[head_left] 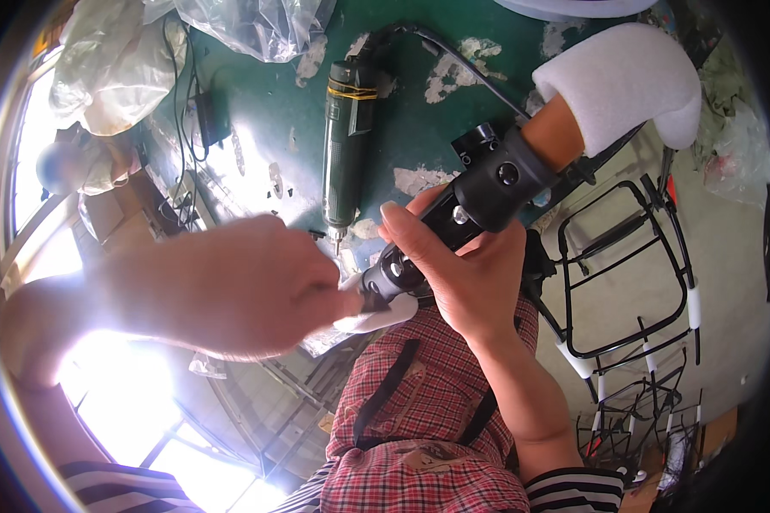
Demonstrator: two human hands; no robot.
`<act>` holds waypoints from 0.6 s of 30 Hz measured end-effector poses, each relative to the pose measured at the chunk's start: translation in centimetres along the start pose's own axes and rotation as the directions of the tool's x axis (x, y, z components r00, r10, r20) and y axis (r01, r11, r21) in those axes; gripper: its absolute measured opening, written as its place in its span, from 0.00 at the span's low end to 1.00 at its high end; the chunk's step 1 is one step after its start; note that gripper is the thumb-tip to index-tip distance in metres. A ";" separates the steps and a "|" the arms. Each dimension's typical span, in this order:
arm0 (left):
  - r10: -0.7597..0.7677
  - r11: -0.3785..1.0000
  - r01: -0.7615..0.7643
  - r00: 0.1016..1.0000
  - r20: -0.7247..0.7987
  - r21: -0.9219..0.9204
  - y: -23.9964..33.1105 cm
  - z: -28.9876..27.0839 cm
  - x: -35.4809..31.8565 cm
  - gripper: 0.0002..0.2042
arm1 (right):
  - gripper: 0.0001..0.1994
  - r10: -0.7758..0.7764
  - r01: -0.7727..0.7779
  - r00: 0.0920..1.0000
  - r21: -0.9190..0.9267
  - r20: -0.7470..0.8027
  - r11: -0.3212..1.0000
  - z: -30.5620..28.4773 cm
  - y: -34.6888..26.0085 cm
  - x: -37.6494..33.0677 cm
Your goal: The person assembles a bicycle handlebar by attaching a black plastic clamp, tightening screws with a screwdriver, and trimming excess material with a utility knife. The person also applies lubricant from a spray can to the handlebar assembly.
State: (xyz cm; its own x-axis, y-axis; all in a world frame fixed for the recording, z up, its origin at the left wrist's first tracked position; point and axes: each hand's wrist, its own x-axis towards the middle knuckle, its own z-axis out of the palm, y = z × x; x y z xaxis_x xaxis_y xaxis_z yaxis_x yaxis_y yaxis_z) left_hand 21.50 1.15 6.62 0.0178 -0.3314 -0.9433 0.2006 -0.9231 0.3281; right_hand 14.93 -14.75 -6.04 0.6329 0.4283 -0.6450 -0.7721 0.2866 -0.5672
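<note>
A black tube assembly [496, 195] with a collar, round bolts and a small clamp slants across the middle of the view. My right hand [479, 278] is wrapped around it from below, thumb on the near side. At its lower end is my left hand [231, 286], closed and blurred, fingertips touching the tube's end; anything pinched there is hidden. An orange-brown tube [558, 135] comes out of the upper end, with white foam [633, 85] around it. A white piece [385, 315] shows below the lower end. Beyond my hands, a dark electric screwdriver [344, 154] points toward me.
The green table [274, 98] has worn pale patches. Clear plastic bags [115, 64] and black cables [192, 120] lie at the far left. To the right, black metal frames [629, 274] with white sleeves stand on the floor. A red checked apron [428, 410] covers my lap.
</note>
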 end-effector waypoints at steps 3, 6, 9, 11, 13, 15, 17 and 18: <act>-0.379 0.883 0.412 0.909 0.176 -0.225 0.5 -0.6 -0.4 0.18 | 0.10 -0.039 0.040 0.999 0.021 -0.018 0.999 0.2 0.4 0.1; -0.368 0.783 0.307 0.930 -0.004 -0.541 0.5 0.0 -2.5 0.17 | 0.09 0.002 -0.002 1.000 -0.014 -0.017 1.000 0.1 0.2 0.1; -0.309 0.844 0.046 0.855 -0.415 -0.534 -2.2 4.1 -2.2 0.15 | 0.08 0.032 -0.029 0.999 0.076 -0.032 0.997 0.2 -0.7 0.1; -0.301 0.879 -0.015 0.757 -0.579 -0.476 -2.8 7.1 -1.4 0.20 | 0.08 0.035 -0.033 0.999 0.085 -0.017 0.996 0.6 -0.8 -0.1; -0.243 0.878 -0.170 0.649 -0.721 -0.448 -3.0 9.6 1.0 0.23 | 0.09 0.049 -0.050 0.999 0.071 0.017 0.996 0.5 -1.0 -0.1; -0.210 0.865 -0.276 0.561 -0.801 -0.420 -3.1 10.3 2.3 0.20 | 0.08 0.044 -0.045 0.999 0.050 0.025 0.998 0.6 -1.1 -0.1; -0.296 0.676 -0.391 0.633 -0.716 -0.625 -3.5 9.8 2.9 0.17 | 0.08 0.037 -0.038 0.999 0.036 0.036 0.999 0.3 -0.9 -0.1; -0.331 0.558 -0.429 0.670 -0.664 -0.710 -3.7 9.5 3.1 0.16 | 0.08 0.054 -0.055 0.998 0.022 0.042 0.998 0.2 -1.0 0.0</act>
State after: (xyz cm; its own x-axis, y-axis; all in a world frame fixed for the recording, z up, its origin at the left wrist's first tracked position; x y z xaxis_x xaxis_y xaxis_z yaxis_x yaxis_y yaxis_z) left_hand 11.46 1.68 2.99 0.5964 0.2125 -0.7741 0.8002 -0.2341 0.5522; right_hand 15.68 -14.87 -5.33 0.5869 0.4787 -0.6529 -0.8070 0.2809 -0.5194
